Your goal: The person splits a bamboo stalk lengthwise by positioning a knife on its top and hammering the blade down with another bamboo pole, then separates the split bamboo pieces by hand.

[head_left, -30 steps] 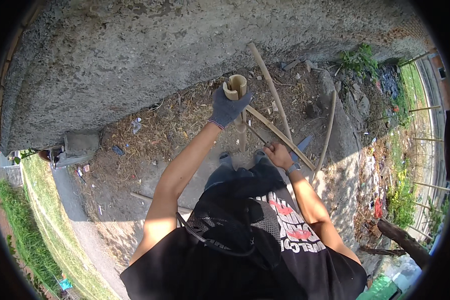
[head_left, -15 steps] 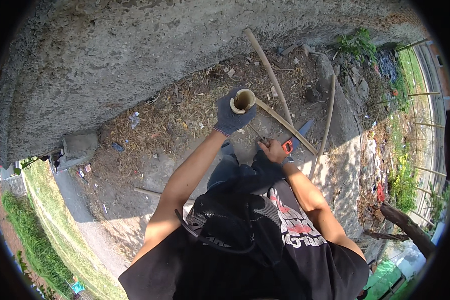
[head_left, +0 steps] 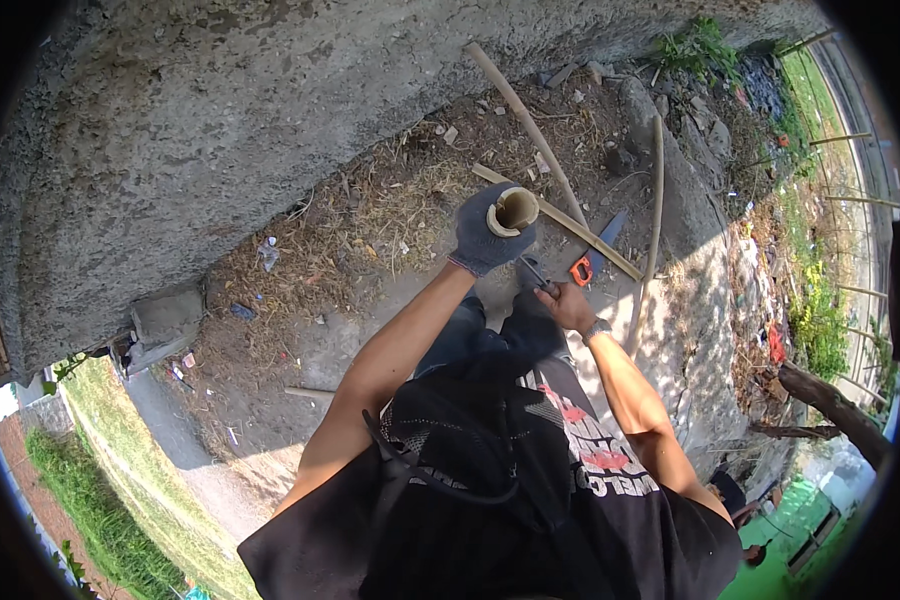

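My left hand (head_left: 485, 236), in a dark grey knit glove, is closed around an upright bamboo tube (head_left: 516, 209). The tube's hollow end faces up, and a step or notch shows in its near rim. Just below and to the right, my bare right hand (head_left: 568, 306) is wrapped around the grip of a thin metal tool (head_left: 532, 268). That tool points up and left toward the tube's underside; its exact kind cannot be made out. On the ground beyond my right hand lies a handsaw (head_left: 607, 240) with an orange-red handle. A split bamboo strip (head_left: 570, 225) runs beside the saw.
A rough grey concrete wall (head_left: 220, 140) rises across the far side. Bamboo poles (head_left: 525, 118) lean and lie on the dirt, one (head_left: 656, 200) farther right. A concrete block (head_left: 168, 320) stands at left. Dry grass, rubble and litter cover the ground; a thick branch (head_left: 830, 400) lies right.
My left hand has moved right and slightly toward me with the bamboo tube, uncovering the strip's far end. My right hand, with the metal tool, has moved right and nearer to me, below the saw handle.
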`<action>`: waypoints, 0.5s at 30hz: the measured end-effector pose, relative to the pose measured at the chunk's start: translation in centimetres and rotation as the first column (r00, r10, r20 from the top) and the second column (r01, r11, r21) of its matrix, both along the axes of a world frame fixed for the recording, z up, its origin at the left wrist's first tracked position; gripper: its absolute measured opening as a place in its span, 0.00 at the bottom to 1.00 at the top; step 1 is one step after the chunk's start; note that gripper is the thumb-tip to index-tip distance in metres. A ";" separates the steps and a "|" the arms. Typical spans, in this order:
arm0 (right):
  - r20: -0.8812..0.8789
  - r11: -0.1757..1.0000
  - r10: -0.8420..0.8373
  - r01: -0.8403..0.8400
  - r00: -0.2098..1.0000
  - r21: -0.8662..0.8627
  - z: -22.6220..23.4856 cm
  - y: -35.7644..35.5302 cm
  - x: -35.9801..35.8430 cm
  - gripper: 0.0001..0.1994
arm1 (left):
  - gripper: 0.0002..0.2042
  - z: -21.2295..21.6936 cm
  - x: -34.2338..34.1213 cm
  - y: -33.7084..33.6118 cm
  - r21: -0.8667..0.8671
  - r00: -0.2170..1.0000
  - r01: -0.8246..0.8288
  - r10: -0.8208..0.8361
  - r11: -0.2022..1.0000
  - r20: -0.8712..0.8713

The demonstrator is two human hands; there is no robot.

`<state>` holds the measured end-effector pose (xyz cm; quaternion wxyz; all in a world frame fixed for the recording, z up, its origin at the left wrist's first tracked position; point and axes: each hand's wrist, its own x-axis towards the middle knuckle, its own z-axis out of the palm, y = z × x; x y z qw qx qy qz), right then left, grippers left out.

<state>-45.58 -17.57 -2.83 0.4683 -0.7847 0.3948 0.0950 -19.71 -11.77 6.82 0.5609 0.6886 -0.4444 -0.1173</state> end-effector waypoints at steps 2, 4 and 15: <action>-0.068 0.999 0.039 -0.041 0.997 -0.024 1.0 -0.7 0.3 0.24 | 0.20 0.9 0.1 -0.2 0.012 0.999 0.048 -0.048 0.999 -0.022; -0.043 0.997 0.049 -0.052 0.998 -0.062 3.6 -0.2 1.4 0.25 | 0.21 0.8 0.7 -0.8 -0.003 0.997 0.064 -0.064 0.998 -0.042; 0.082 0.988 -0.077 0.087 0.994 -0.128 8.1 -2.2 3.1 0.25 | 0.24 1.2 2.4 -2.3 0.029 0.983 -0.124 0.127 0.992 -0.135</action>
